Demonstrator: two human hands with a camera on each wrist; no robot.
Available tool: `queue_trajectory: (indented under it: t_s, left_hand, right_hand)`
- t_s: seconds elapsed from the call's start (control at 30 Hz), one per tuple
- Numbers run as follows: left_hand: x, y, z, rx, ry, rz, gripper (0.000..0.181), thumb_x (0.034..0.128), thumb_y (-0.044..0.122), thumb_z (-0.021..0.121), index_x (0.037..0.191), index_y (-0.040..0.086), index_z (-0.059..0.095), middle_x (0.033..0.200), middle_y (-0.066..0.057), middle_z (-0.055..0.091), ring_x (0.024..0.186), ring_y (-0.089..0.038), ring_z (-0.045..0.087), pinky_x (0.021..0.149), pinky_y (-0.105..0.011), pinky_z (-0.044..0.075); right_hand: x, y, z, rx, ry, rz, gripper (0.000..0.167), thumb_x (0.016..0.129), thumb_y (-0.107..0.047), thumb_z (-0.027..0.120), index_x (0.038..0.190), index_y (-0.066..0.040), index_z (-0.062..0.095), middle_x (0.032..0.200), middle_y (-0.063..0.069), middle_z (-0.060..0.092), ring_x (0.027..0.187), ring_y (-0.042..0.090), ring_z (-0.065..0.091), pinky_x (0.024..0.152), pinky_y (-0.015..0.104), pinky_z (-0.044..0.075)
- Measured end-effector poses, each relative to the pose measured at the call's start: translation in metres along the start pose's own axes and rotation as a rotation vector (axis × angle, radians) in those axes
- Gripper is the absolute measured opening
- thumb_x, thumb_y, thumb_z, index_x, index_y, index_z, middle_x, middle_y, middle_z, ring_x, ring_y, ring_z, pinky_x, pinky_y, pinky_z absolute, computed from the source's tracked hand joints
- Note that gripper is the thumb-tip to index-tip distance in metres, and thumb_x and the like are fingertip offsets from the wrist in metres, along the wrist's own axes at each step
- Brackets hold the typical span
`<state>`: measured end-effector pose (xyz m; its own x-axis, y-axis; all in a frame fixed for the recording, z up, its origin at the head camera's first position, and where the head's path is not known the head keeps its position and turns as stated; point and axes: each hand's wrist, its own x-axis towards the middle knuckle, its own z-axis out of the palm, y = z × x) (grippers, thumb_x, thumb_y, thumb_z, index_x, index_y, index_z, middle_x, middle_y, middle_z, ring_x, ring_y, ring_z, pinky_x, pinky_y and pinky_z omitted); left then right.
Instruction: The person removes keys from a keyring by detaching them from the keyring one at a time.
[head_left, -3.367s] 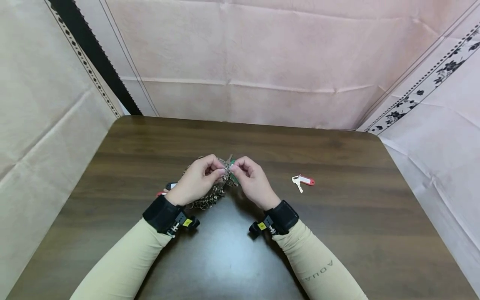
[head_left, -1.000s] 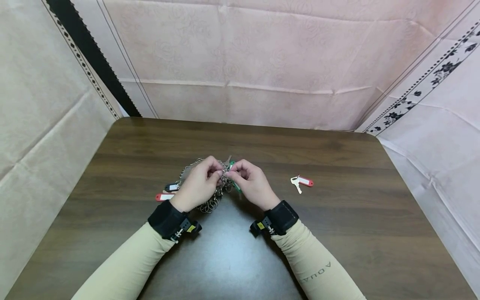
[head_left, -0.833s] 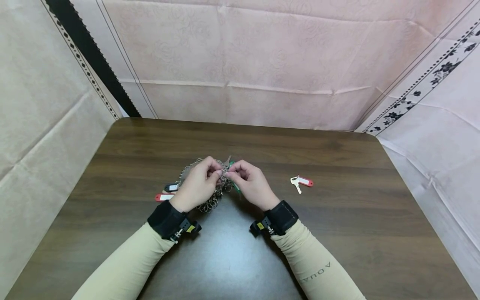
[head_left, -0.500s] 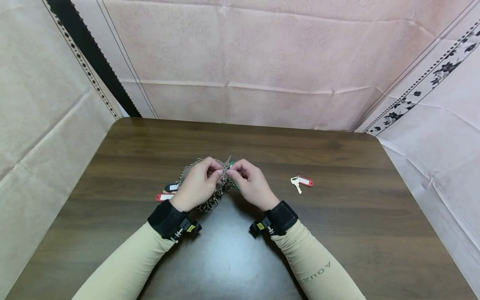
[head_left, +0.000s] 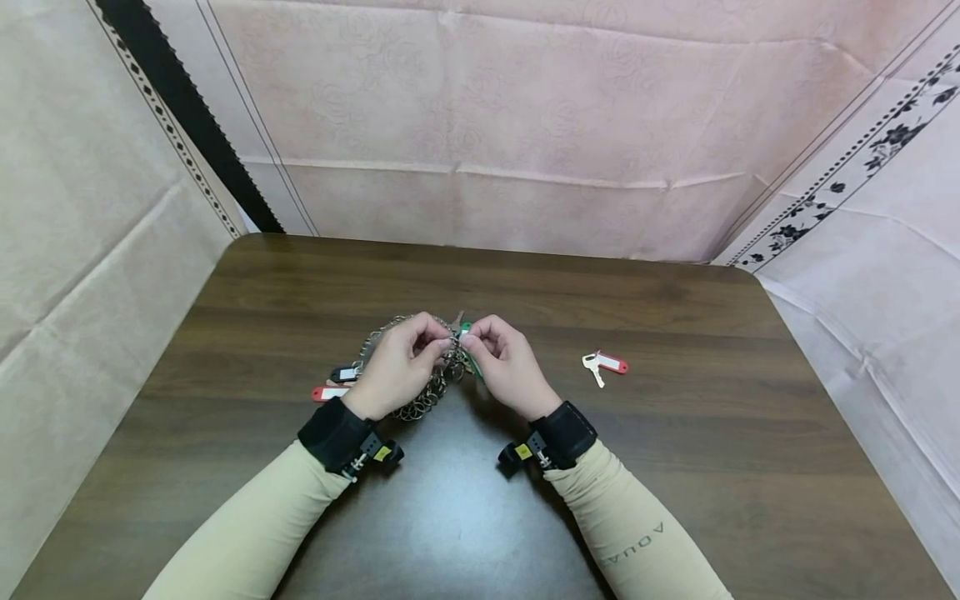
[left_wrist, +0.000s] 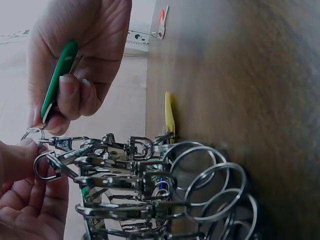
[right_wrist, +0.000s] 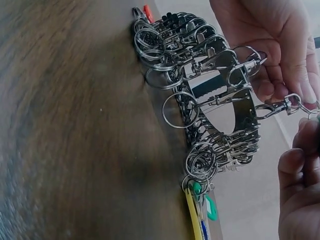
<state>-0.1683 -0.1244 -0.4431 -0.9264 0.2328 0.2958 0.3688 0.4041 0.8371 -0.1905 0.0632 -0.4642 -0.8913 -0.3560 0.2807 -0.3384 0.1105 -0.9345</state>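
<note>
Left hand [head_left: 396,367] shifted slightly | head view: green tag [head_left: 466,327] partly behind right hand [head_left: 512,369]

My right hand [head_left: 513,375] could pass over the tabletop [head_left: 675,467] toward the red-tagged key [head_left: 594,363]; leftward, the ring of clasps [head_left: 422,406] and my left hand [head_left: 393,372] block me.

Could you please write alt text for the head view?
A person's left hand pinches at a cluster of metal rings while the right hand holds a green tag, above a brown table. A key with a red tag lies to the right.
</note>
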Motion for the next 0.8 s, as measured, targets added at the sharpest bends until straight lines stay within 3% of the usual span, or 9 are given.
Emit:
queue_trajectory:
  t_s: [0.17, 0.3, 0.4, 0.5, 0.8]
  left_hand:
    - [0.0, 0.001, -0.001, 0.028, -0.008, 0.044, 0.004, 0.0952, 0.005, 0.06, 0.095, 0.009, 0.062, 0.087, -0.003, 0.061, 0.075, -0.013, 0.057, 0.067, -0.032, 0.05]
    - [-0.001, 0.001, 0.0, 0.065, -0.003, 0.08, 0.005, 0.0941, 0.005, 0.061, 0.094, 0.01, 0.063, 0.085, 0.001, 0.061, 0.075, -0.012, 0.056, 0.067, -0.031, 0.048]
    - [0.0, 0.001, 0.001, 0.073, 0.007, 0.076, 0.006, 0.0936, 0.005, 0.062, 0.094, 0.011, 0.063, 0.083, 0.003, 0.06, 0.074, -0.012, 0.055, 0.066, -0.03, 0.047]
    - [-0.001, 0.002, 0.0, 0.071, 0.002, 0.05, 0.005, 0.0942, 0.006, 0.062, 0.095, 0.011, 0.063, 0.084, 0.003, 0.06, 0.074, -0.012, 0.056, 0.067, -0.031, 0.048]
    - [-0.001, 0.005, 0.0, 0.078, -0.052, -0.025, 0.008, 0.0968, 0.011, 0.059, 0.102, 0.008, 0.063, 0.089, -0.001, 0.062, 0.079, -0.014, 0.057, 0.071, -0.033, 0.048]
  right_hand:
    - [0.001, -0.002, 0.001, 0.038, 0.005, 0.06, 0.013, 0.097, -0.015, 0.06, 0.094, -0.003, 0.056, 0.069, 0.002, 0.052, 0.052, 0.01, 0.042, 0.047, 0.022, 0.034]
    - [0.0, -0.015, 0.002, 0.069, 0.006, 0.07, 0.01, 0.097, -0.008, 0.058, 0.094, 0.002, 0.055, 0.071, 0.012, 0.055, 0.053, 0.009, 0.045, 0.048, 0.021, 0.036]
    - [-0.002, -0.029, 0.002, 0.087, 0.004, 0.062, 0.01, 0.097, -0.003, 0.057, 0.093, 0.005, 0.054, 0.076, 0.025, 0.056, 0.054, 0.009, 0.047, 0.049, 0.02, 0.038]
    - [-0.003, -0.037, 0.002, 0.078, 0.01, 0.053, 0.011, 0.097, -0.003, 0.056, 0.093, 0.006, 0.054, 0.078, 0.03, 0.056, 0.055, 0.008, 0.048, 0.05, 0.019, 0.039]
    - [-0.006, -0.048, 0.002, -0.093, 0.029, -0.028, 0.009, 0.097, -0.004, 0.057, 0.093, 0.004, 0.056, 0.071, 0.011, 0.055, 0.057, 0.011, 0.048, 0.052, 0.022, 0.039]
